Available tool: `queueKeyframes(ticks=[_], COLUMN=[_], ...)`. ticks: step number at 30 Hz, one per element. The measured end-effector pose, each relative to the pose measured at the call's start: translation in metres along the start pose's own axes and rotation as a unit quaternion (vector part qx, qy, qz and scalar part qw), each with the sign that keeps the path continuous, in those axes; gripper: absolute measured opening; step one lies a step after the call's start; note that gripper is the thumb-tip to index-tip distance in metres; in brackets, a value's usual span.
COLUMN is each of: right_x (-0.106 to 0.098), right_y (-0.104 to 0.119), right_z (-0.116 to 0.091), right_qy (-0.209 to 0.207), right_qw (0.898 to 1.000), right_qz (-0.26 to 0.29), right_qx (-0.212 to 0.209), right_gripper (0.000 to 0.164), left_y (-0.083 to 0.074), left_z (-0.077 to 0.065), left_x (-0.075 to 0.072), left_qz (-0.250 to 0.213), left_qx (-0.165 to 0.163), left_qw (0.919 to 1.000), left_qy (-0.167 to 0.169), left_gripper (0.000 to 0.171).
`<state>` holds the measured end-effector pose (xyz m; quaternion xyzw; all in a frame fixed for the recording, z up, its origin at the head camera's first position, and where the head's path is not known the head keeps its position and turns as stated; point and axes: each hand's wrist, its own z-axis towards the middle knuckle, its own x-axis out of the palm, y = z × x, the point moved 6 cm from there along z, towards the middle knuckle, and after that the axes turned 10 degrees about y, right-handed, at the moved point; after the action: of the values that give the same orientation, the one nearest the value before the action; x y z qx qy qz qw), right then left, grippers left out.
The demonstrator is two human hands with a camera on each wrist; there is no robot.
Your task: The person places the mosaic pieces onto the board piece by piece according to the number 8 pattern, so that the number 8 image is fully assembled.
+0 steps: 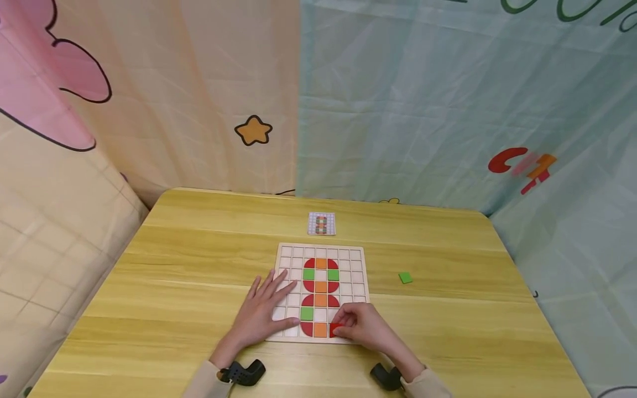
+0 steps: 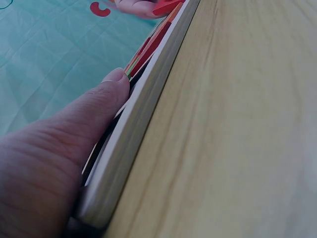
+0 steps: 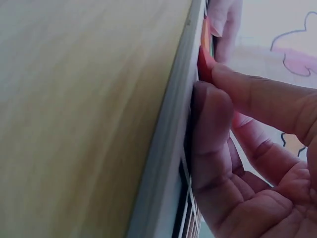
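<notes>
A square wooden grid board point(image 1: 354, 276) lies on the table, bearing a figure-eight shape of red rounded tiles with orange and green squares. My left hand point(image 1: 259, 312) rests on its left side, fingers spread and straight, the thumb pointing at the bottom row of tiles. At the lower right of the shape, my right hand point(image 1: 365, 327) pinches a red tile point(image 3: 204, 67) between thumb and fingertips. This tile sits right beside the bottom orange square point(image 1: 320, 330), close over the board, and is partly hidden by the fingers.
A loose green square tile point(image 1: 405, 277) lies on the table to the right of the board. Behind the board is a small card point(image 1: 321, 224) printed with a similar pattern. Curtains point(image 1: 423, 110) hang around the table's back and sides.
</notes>
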<state>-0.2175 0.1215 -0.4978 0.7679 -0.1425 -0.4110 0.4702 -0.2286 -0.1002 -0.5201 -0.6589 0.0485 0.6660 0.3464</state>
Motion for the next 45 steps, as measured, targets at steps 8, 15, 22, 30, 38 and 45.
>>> queueKeyframes(ticks=[8,15,22,30,38,45], right_x=[-0.001,0.0,0.003,0.001,-0.016,-0.072], right_y=[0.006,0.012,0.022,0.019,-0.004,-0.026], right_z=[0.003,0.0,-0.005,-0.006,-0.015,-0.03], right_qy=[-0.032,-0.03,-0.017,-0.014,-0.005,-0.123], right_qw=[0.997,0.991,0.976,0.979,0.99,0.977], right_qz=[-0.062,-0.122,-0.198,-0.187,-0.109,-0.167], right_qx=[-0.02,-0.038,-0.085,-0.079,-0.086,-0.044], right_gripper=[0.01,0.01,0.017,0.016,0.025,0.025], left_y=[-0.001,-0.001,-0.001,0.0,-0.002,-0.001], left_z=[0.001,0.001,0.001,0.001,0.0,-0.001], left_x=[-0.003,-0.005,-0.005,-0.004,-0.001,0.0], left_qz=[-0.001,-0.002,-0.001,0.0,-0.005,-0.002], left_qx=[0.001,0.001,0.001,-0.002,-0.004,-0.009], left_qw=[1.0,1.0,1.0,1.0,1.0,0.9999], left_qy=[-0.001,-0.002,-0.003,-0.003,0.005,0.006], left_gripper=[0.081,0.081,0.08,0.08,0.081,0.081])
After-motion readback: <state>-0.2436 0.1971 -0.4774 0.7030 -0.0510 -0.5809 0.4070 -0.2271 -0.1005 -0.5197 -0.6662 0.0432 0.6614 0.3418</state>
